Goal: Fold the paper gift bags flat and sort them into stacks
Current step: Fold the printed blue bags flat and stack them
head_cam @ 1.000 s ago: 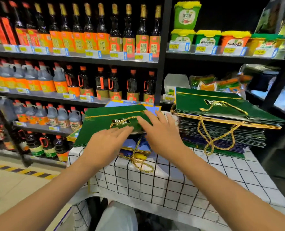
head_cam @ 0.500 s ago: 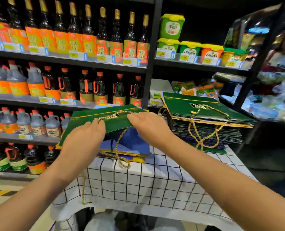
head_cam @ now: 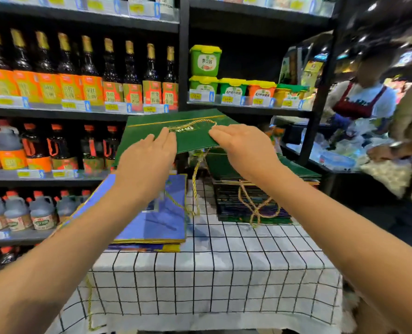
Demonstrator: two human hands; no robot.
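Observation:
I hold a flat green gift bag with a gold logo in the air above the table. My left hand grips its near left edge and my right hand grips its near right edge, fingers lying flat on top. The bag's gold rope handle hangs down below it. Under my left forearm lies a stack of flat blue bags. A taller stack of flat green bags with gold cords sits to the right, partly hidden by my right arm.
The table wears a white grid-pattern cloth. Behind it stand shelves of sauce bottles and green and orange tubs. Two people stand at a counter on the far right.
Both hands have lifted the green bag off the blue stack and carried it up and to the right, towards the green stack. My view has turned right.

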